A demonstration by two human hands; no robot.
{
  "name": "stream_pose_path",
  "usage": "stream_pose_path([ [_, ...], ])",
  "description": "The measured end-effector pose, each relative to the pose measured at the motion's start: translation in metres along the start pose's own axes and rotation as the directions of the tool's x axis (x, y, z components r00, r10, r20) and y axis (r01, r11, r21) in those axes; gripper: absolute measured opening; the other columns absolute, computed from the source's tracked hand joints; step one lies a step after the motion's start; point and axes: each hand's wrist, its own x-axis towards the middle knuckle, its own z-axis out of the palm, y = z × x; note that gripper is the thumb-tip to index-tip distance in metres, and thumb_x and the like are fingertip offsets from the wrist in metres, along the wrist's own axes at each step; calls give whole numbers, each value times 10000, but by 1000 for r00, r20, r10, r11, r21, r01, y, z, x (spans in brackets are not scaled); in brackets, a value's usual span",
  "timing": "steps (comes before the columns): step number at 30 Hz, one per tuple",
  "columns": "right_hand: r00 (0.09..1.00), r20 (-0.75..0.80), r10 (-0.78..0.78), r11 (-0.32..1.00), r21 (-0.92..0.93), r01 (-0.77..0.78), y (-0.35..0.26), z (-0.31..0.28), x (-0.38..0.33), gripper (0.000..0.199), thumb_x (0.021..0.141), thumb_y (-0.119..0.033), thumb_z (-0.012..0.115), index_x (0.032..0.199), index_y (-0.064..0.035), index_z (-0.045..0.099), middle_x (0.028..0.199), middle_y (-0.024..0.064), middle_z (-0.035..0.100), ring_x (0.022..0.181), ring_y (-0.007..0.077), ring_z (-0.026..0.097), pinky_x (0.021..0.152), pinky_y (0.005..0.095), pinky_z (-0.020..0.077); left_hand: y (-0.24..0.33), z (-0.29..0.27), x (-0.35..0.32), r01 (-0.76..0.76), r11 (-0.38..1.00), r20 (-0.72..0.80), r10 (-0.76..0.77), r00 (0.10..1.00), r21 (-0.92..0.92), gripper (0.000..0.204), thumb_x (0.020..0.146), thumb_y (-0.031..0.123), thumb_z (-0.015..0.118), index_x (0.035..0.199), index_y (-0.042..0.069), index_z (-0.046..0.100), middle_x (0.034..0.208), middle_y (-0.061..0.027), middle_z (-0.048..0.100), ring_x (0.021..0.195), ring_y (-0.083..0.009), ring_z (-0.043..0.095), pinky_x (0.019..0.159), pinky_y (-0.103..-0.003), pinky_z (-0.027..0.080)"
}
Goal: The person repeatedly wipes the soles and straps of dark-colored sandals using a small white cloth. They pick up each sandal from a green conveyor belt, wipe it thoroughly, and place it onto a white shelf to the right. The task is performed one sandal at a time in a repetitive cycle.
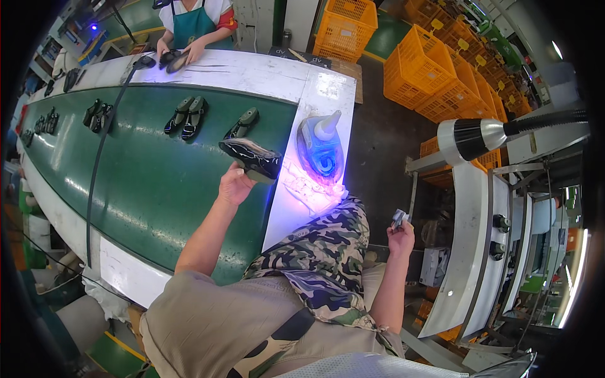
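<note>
My left hand grips a black shoe by its heel and holds it over the edge of the green conveyor belt. My right hand is out to the right, away from the belt, closed on a small pale object that I cannot make out. A blue and white bottle-shaped tool lies on the white side rail under violet light, just right of the held shoe.
More dark shoes lie in pairs along the belt, and one single shoe sits near the rail. A person in a teal apron handles shoes at the far end. Orange crates are stacked at right. A lamp head juts in from the right.
</note>
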Motion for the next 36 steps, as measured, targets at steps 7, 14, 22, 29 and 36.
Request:
stream_pose_path([
  [7, 998, 65, 8, 998, -70, -4, -3, 60, 1, 105, 880, -130, 687, 879, -102, 585, 801, 65, 642, 674, 207, 611, 598, 360, 489, -31, 46, 44, 221, 975, 215, -222, 951, 29, 776, 653, 156, 828, 1349, 41, 505, 1319, -158, 583, 1259, -347, 542, 1102, -504, 416],
  [14, 955, 226, -193, 914, -313, 259, -10, 129, -10, 118, 837, -36, 689, 859, -53, 574, 801, 73, 631, 684, 185, 631, 582, 330, 533, -69, 111, 38, -362, 554, 417, 29, 908, 750, 627, 632, -10, 825, 1199, 9, 558, 1109, -67, 645, 1068, -202, 619, 974, -348, 483],
  [22, 801, 523, -291, 806, -317, 500, -23, 208, -62, 172, 784, 6, 747, 868, -16, 599, 764, 24, 614, 681, 101, 580, 604, 263, 490, -65, 179, 25, -945, -49, 943, 93, 319, 324, 553, 674, 13, 815, 1158, -17, 550, 1140, -186, 600, 1061, -357, 619, 943, -421, 508],
  [29, 819, 476, -322, 773, -367, 517, -28, 203, -71, 185, 761, -48, 775, 827, -27, 604, 729, -2, 613, 656, 67, 554, 590, 247, 464, -74, 198, 23, -971, -71, 973, 34, 227, 229, 527, 683, 2, 795, 1150, -16, 551, 1099, -184, 599, 1046, -374, 623, 923, -444, 520],
  [36, 830, 533, -165, 953, -130, 273, -40, 190, -96, 174, 775, 5, 724, 865, -10, 577, 744, 50, 605, 652, 116, 583, 578, 269, 465, -92, 206, 26, -948, -93, 944, -98, 314, 305, 555, 688, 12, 788, 1187, -21, 549, 1162, -212, 598, 1080, -402, 615, 942, -456, 515],
])
